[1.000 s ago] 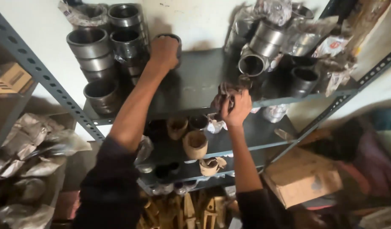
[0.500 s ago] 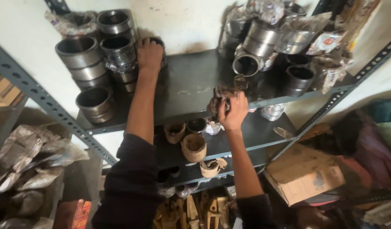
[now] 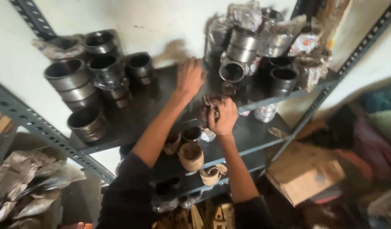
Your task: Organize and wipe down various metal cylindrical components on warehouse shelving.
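Observation:
My left hand (image 3: 189, 78) lies flat with spread fingers on the dark top shelf (image 3: 131, 123), in the gap between two groups of metal rings, and holds nothing. My right hand (image 3: 223, 116) is closed around a small dark brownish part (image 3: 209, 106) at the shelf's front edge. Black and grey metal sleeves (image 3: 102, 70) stand stacked to the left of my left hand. Steel rings, some wrapped in foil-like plastic (image 3: 246, 38), are piled to the right.
The shelf below (image 3: 255, 135) carries paper-wrapped cylinders (image 3: 191, 156) and small wrapped parts. A cardboard box (image 3: 303, 174) lies at the lower right. Crumpled wrapped items (image 3: 21, 186) fill the lower left. Slotted steel uprights (image 3: 55, 138) frame the rack.
My left hand has left the black sleeves at the left and moved right onto the bare middle of the top shelf. My right hand has stayed closed at the shelf edge.

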